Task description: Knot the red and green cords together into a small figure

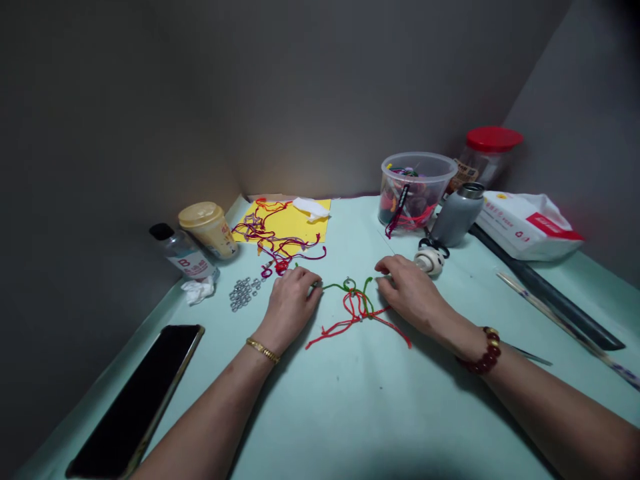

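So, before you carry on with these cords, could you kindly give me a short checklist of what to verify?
1. Left hand and right hand both at the green cord: ok.
2. Firm pinch on that cord: cannot tell, the fingers hide it.
3. Green and red cord lying separately: not ok, they cross in the middle.
4. Metal rings within the left hand's reach: ok.
5. Phone away from the cords: ok.

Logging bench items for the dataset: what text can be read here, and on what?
"B" on the water bottle label; the smaller print is too small to read.
Cup label: too small to read.
Jar label: too small to read.
White bag print: too blurred to read.
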`<state>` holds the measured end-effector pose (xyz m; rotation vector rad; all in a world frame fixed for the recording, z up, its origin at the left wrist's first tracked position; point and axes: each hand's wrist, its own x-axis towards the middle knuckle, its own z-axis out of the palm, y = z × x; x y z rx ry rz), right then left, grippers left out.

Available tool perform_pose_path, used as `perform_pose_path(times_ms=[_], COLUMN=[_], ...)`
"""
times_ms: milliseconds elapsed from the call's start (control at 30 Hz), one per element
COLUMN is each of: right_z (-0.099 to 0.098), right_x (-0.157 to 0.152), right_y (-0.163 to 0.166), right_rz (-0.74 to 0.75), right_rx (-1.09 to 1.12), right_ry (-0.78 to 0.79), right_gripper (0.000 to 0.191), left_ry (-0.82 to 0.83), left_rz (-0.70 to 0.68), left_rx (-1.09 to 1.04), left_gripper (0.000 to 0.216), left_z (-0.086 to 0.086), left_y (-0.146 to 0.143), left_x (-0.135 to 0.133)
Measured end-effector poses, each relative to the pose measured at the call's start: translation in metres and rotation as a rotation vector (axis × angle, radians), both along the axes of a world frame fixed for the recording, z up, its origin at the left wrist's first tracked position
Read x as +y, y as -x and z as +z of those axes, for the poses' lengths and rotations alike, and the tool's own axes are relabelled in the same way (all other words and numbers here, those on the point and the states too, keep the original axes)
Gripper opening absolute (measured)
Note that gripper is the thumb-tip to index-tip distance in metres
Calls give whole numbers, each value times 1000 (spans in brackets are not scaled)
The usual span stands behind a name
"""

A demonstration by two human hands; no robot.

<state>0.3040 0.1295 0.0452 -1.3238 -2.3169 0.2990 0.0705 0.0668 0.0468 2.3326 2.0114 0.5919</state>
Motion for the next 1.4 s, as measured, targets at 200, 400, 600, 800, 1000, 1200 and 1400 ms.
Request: perform_pose_path(times_ms=[200,400,600,800,1000,1200,1400], right_z=[9,7,2,-4,-9,-15,-25], right_x=[-38,-80,-113,-124,-123,-125,-136], right_y=[12,34,34,36,47,64,72], right_rz=[211,346,356,337,383,440,495], right_rx=[1,-12,-5,-25,-28,-12,37], right_ry=[-27,77,177,177,88,-159,-213], right_gripper=[16,18,19,20,18,20,19], left_ry=[38,182,392,361,248,269,158], left_rz=[37,15,-90,-182,-135,-15,41], left_rx=[106,59,-121,-203,-142,-169,-350], left_gripper=[13,19,35,19,22,31,25], left_z=[4,10,31,31,38,30,12], left_y=[-1,-5,15,18,23,43,32], left_x=[-3,-10,-15,-35,-40,-32,-38])
